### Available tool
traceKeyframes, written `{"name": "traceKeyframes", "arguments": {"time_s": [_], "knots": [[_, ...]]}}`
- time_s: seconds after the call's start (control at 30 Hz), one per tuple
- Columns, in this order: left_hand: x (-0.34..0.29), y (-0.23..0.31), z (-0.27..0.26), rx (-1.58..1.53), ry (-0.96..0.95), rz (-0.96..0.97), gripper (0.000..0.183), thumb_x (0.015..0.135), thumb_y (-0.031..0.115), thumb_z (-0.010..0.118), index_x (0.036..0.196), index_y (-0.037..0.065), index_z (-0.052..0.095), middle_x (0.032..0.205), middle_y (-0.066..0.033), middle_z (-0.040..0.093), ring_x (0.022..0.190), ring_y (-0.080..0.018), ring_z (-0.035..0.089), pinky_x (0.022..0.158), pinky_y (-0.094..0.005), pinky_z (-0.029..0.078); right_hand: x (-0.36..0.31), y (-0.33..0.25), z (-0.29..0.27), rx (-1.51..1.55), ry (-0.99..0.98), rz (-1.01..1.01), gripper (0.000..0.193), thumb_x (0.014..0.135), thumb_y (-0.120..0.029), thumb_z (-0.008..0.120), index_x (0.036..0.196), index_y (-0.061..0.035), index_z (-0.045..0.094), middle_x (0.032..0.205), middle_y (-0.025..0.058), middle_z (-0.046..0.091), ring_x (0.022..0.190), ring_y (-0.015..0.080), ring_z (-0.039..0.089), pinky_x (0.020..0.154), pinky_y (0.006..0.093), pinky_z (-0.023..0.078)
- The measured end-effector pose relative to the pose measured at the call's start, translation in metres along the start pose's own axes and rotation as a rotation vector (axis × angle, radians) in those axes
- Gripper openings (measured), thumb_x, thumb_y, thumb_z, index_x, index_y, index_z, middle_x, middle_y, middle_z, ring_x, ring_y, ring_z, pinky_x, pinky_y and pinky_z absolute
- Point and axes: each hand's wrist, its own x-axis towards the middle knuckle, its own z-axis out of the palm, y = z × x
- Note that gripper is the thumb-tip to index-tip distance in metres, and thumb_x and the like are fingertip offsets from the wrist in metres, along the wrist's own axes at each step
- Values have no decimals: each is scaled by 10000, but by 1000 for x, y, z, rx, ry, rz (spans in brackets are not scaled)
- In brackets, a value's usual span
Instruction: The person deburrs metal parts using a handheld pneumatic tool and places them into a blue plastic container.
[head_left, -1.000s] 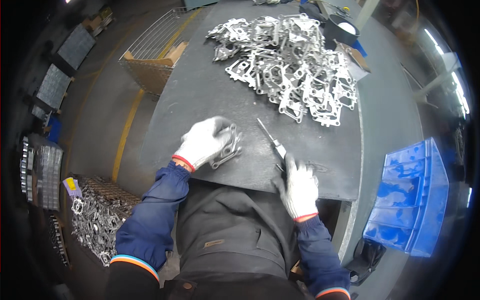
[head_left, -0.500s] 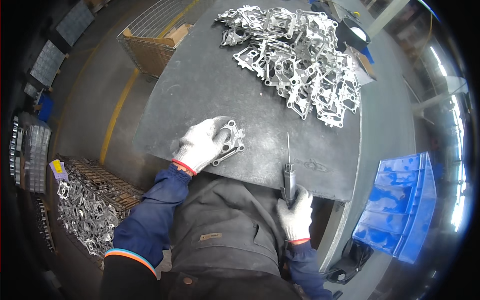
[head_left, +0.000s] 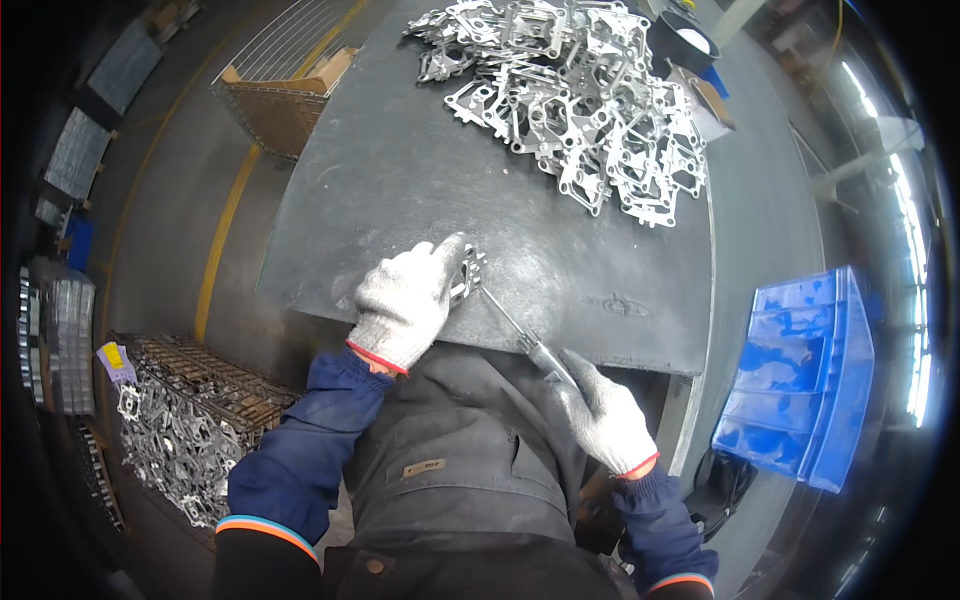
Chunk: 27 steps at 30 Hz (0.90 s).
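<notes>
My left hand point(head_left: 405, 302), in a white knit glove with a red cuff, is closed on a small silver cast-metal bracket point(head_left: 467, 276) above the table's near edge. The bracket is tilted and partly hidden by the fingers. My right hand point(head_left: 606, 412), gloved the same way, is wrapped round the grey body of a file-like hand tool point(head_left: 548, 361). Its long thin rod slants up and left, the tip at the bracket's right side. Whether the tip touches the metal I cannot tell.
A large heap of similar brackets point(head_left: 590, 110) covers the far part of the dark table point(head_left: 370, 190). A wire basket of brackets point(head_left: 180, 450) stands low on the left, another wire cage point(head_left: 262, 110) beyond the table. On the right sits a blue plastic bin point(head_left: 780, 380).
The tool has swung from pointing straight ahead to slanting left, its tip now at the bracket. My left hand has turned the bracket more edge-on. The whole view has shifted slightly.
</notes>
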Motion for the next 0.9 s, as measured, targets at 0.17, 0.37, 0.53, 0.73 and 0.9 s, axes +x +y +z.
{"name": "traceKeyframes", "arguments": {"time_s": [0.17,0.37,0.53,0.73,0.9], "knots": [[-3,6,7,103,38,86,487,925,191,708,1407,195,641,967,-125,676,802,-348,725,670,-463,592,4,7,9,-39,18,-70,500,1017,-256,703,1430,4,593,1116,163,785,1020,349,766,873,391,597],[-7,5,7,121,84,114,510,911,186,722,1414,193,638,946,-123,662,778,-342,720,660,-453,595,5,9,17,-8,64,-107,502,1014,-274,711,1426,-10,600,1095,181,780,1002,366,760,844,410,600],[-7,8,7,133,87,134,516,909,171,713,1419,194,637,946,-119,659,765,-337,714,659,-455,598,6,17,34,-130,126,-113,483,1024,-291,693,1426,-39,604,1028,227,761,927,416,747,791,468,596],[-7,10,7,174,90,138,541,890,124,688,1422,206,640,950,-117,656,765,-336,713,652,-459,593,5,16,48,34,56,-20,451,1042,-263,666,1425,-32,604,1067,277,747,976,453,736,816,478,589],[-5,5,8,160,106,118,534,888,122,691,1414,202,648,948,-123,652,765,-344,707,648,-460,582,0,15,45,439,-53,194,427,1059,-250,631,1423,-28,632,1182,285,733,1156,420,709,962,422,559]]}}
